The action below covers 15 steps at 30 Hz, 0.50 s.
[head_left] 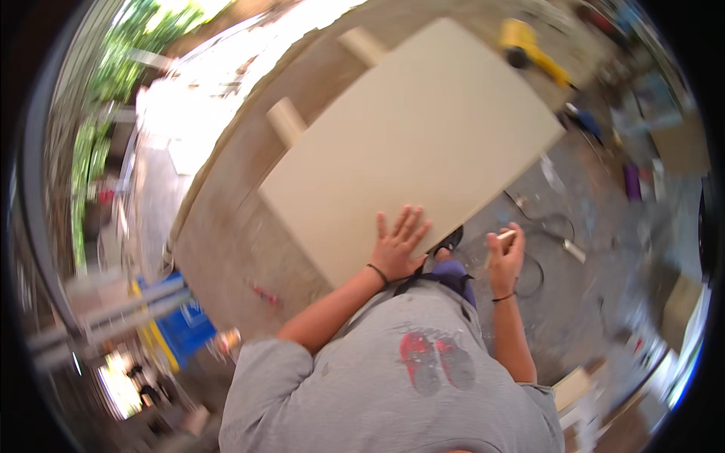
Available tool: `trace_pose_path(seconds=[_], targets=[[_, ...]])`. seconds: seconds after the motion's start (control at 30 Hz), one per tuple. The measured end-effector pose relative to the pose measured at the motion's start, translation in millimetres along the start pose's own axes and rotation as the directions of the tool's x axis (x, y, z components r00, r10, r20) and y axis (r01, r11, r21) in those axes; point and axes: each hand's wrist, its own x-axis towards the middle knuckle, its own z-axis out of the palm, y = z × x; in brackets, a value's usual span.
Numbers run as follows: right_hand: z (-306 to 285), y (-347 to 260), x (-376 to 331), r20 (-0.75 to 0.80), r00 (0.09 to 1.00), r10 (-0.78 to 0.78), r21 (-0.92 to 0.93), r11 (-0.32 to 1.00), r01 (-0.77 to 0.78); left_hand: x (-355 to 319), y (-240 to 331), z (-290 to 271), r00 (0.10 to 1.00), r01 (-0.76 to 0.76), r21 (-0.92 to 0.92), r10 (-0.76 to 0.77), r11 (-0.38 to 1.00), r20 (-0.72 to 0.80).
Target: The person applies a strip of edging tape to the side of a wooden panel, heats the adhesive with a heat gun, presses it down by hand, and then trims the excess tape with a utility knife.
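A large pale cream board lies flat in front of me, its corner pointing away. My left hand rests on the board near its close edge, fingers spread and palm down. To the right of the board, my right hand is raised with its fingers curled round a small light-coloured piece. Most of that piece is hidden by the fingers, so its kind does not show. Two pale wooden strips, a nearer one and a farther one, stick out from under the board's far left side.
A yellow power tool lies on the floor beyond the board's right corner, near a blue-handled tool. A dark cable curls over the floor at right. A purple cylinder stands farther right. A blue and yellow object is at left.
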Motion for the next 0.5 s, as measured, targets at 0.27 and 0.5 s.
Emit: trace_pose_path(seconds=[0.27,0.5], targets=[[80.3,-43.4,-14.5,0.295,0.927,-0.233,-0.17,0.942,0.291,-139.2,-43.5,-0.7,0.986,0.154,-0.209,-0.164,0.966,-0.03],[146.3,-80.3,-48.0,0.515,0.814,-0.267,-0.327,0.817,0.475,-285.3,-164.2,25.4,0.368,0.854,-0.082,-0.709,0.513,-0.602]])
